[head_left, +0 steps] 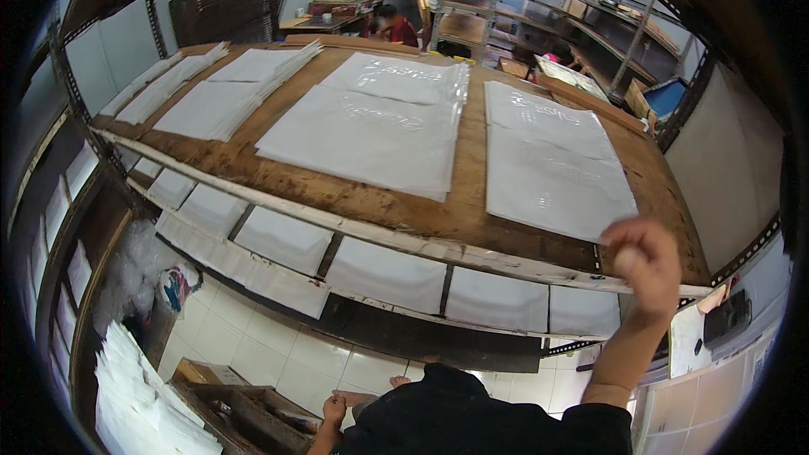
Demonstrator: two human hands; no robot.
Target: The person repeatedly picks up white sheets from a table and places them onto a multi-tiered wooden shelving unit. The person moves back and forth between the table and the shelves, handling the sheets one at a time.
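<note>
My right hand [645, 259] is raised at the near right corner of a stack of white plastic sheets or bags [552, 164] on the wooden shelf top. Its fingers are smeared by motion, and whether they touch the corner I cannot tell. My left hand [334, 409] hangs low by my body with its fingers curled closed; anything inside it is hidden. Left of the first stack lies a wider white stack [362, 131] with creased, shiny film at its far end. Farther left, more white stacks [232, 93] lie fanned out.
Below the wooden shelf top [472, 177], a lower tier holds several white stacks [388, 275]. Dark metal uprights [76, 93] frame the shelf. A wooden crate [244, 409] and a white sheet pile [147, 396] stand at lower left. Two people [404, 31] are beyond the shelf, near racks.
</note>
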